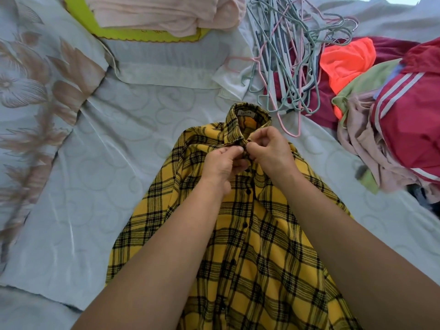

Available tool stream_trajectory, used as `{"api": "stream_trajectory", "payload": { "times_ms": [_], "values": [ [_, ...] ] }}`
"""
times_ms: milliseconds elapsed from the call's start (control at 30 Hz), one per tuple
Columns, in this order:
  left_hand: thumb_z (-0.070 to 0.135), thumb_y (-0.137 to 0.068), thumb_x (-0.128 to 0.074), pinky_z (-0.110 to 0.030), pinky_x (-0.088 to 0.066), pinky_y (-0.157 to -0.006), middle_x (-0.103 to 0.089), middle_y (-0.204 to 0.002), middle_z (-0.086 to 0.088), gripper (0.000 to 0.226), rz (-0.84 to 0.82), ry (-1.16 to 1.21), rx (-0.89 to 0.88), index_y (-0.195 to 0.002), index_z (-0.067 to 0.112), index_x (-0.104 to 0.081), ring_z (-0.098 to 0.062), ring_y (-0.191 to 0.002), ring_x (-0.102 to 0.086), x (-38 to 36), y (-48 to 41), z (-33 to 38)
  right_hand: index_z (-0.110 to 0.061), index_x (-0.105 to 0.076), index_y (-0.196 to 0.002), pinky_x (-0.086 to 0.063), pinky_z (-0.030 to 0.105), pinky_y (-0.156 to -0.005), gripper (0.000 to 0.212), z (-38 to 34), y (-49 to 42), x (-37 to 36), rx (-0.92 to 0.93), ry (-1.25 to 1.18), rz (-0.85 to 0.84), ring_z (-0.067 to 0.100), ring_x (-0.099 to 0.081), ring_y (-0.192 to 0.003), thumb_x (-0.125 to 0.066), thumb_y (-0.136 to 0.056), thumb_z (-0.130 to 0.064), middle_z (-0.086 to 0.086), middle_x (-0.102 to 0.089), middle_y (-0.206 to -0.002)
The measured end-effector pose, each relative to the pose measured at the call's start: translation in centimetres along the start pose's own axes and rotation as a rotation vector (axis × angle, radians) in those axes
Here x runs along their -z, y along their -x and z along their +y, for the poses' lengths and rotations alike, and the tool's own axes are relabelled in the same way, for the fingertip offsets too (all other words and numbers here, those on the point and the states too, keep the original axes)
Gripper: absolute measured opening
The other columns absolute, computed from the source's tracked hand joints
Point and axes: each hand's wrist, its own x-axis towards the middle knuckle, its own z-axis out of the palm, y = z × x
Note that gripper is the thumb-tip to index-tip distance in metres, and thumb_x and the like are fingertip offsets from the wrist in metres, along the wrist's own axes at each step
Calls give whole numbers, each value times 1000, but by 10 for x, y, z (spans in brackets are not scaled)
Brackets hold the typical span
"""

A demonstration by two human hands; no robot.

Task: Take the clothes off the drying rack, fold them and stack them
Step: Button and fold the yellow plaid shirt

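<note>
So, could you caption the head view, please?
Left hand and right hand pinch the yellow plaid shirt below its collar.

Scene was lit brightly and evenly; faint sheen was noted on the bedsheet (pixel 95 186); edges were bent and blurred by wide-angle distortion.

I count one yellow plaid shirt (pixel 250 253) and two hands on it, my left hand (pixel 221 166) and my right hand (pixel 269 148). Two black buttons (pixel 248 192) show plainly on the shirt front. Beyond its collar is one tangle of hangers (pixel 285 55), too many to count. To the shirt's right is one heap of clothes (pixel 392 120), at least five colours.
</note>
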Motion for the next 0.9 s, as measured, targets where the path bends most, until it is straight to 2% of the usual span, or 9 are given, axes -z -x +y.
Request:
{"api": "stream_trajectory", "payload": {
  "times_ms": [100, 200, 300, 467, 567, 633, 700, 800, 900],
  "values": [
    [3, -87, -58, -23, -53, -62, -62, -68, -2, 13, 30, -124, -106, -76, 9, -59, -8, -53, -55, -1, 2, -4, -24, -49, -81, -51, 43, -75, 22, 4, 1, -3, -43, -22, 24, 24, -58, -78, -60, -79, -4, 3, -56, -82],
    [7, -88, -59, -18, -54, -60, -62, -79, -1, 3, -14, -277, -217, -88, 5, -62, -8, -60, -59, 2, 3, -10, -23, -47, -81, -47, 32, -67, 24, 11, 3, -1, 7, -38, 6, 14, -51, -72, -58, -80, -1, -3, -51, -77],
    [11, -90, -58, -21, -54, -55, -59, -70, -1, 7, -131, -247, -41, -88, 5, -61, -6, -50, -55, 12, -5, -4, -24, -46, -83, -40, 17, -62, 26, 16, 5, 7, 157, 34, -108, 7, -46, -65, -59, -83, -2, -6, -49, -76],
    [11, -93, -53, -21, -52, -45, -56, -54, -1, 19, -177, -28, 325, -74, 8, -54, -6, -42, -50, 23, -16, 5, -18, -45, -92, -45, 22, -62, 16, 32, 8, 6, 330, 461, -131, 11, -51, -68, -58, -88, -10, -4, -53, -79],
    [11, -93, -52, -27, -56, -65, -62, -83, -7, 10, -24, -398, 83, -84, 9, -56, -12, -66, -58, 41, -36, 8, -15, -49, -106, -45, 20, -68, 19, 51, 1, 19, 176, 405, 15, 7, -52, -78, -58, -90, -17, -2, -50, -96],
    [17, -92, -54, -31, -51, -70, -61, -98, -9, 10, 252, -729, -155, -95, 8, -57, -19, -81, -60, 66, -61, 14, -8, -50, -117, -47, 31, -85, 28, 67, -11, 41, 40, 412, 212, 18, -52, -98, -56, -91, -18, 6, -47, -109],
    [27, -89, -60, -38, -47, -83, -57, -113, -12, 30, 467, -903, -226, -109, 6, -53, -28, -102, -56, 92, -87, 19, -5, -49, -125, -37, 43, -99, 40, 86, -20, 65, -151, 605, 286, 32, -43, -116, -58, -90, -21, 16, -43, -124],
    [36, -83, -67, -44, -39, -97, -46, -131, -17, 60, 438, -1103, -133, -128, 5, -41, -34, -120, -45, 111, -107, 16, -7, -54, -112, -42, 43, -89, 40, 108, -20, 80, -368, 697, 142, 34, -49, -106, -68, -83, -30, 18, -46, -120],
    [23, -88, -63, -31, -44, -83, -57, -115, -17, 40, 359, -998, -153, -118, 1, -51, -32, -105, -55, 111, -109, 14, -14, -55, -93, -40, 33, -68, 18, 114, -11, 84, -345, 628, 67, 26, -51, -83, -67, -84, -22, 10, -56, -90]
  ]
}}
